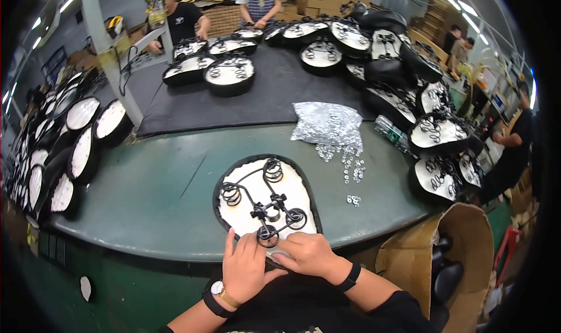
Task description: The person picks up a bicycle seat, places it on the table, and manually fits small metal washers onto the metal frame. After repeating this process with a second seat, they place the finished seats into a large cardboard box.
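Observation:
A black bicycle saddle (pixel 238 217) lies upside down at the near edge of the bench, its white underside facing up. Fixed on it is a black wire frame (pixel 258 209) with a coil spring (pixel 273 170) at the far side and others near me. My left hand (pixel 244 269) rests at the saddle's near end, fingers stretched out beside the nearest spring (pixel 267 236). From the right, my right hand (pixel 308 255) bends its fingers in at that same end; what its fingertips hold is hidden.
A clear bag of small metal nuts (pixel 328 125) spills loose nuts (pixel 353 172) onto the green bench (pixel 146 181). Behind it lies a plastic bottle (pixel 390 131). Saddles pile up left (pixel 83 152) and right (pixel 438 133). A cardboard box (pixel 467 228) stands right; people work beyond.

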`<state>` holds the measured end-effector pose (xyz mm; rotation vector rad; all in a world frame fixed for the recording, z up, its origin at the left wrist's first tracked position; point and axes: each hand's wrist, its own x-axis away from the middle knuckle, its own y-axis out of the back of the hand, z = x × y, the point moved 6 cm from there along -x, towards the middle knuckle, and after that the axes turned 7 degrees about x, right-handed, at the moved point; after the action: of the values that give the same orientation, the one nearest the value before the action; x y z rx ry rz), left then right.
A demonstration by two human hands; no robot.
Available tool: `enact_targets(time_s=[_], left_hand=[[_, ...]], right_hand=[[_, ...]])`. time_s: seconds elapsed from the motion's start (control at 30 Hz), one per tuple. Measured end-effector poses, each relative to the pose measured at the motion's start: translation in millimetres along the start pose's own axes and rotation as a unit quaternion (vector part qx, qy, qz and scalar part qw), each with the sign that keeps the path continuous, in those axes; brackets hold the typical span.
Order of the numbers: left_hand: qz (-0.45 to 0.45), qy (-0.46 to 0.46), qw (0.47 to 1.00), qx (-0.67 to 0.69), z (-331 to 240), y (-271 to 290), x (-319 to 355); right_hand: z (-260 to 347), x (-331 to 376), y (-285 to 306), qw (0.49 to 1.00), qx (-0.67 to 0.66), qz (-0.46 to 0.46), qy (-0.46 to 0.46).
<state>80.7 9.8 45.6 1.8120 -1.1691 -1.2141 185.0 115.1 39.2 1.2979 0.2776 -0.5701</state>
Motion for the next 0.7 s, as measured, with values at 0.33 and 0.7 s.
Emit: enact_targets(time_s=[0.33,0.7], left_hand=[[-0.040,-0.047,0.997,0.049,10,-4,9],[-0.029,-0.018,0.998,0.055,6,-3,5]], right_hand=[[1,1,-2,0.999,0.017,0.011,-0.030],[2,-2,5,0.998,-0.002,-0.047,-0.044]])
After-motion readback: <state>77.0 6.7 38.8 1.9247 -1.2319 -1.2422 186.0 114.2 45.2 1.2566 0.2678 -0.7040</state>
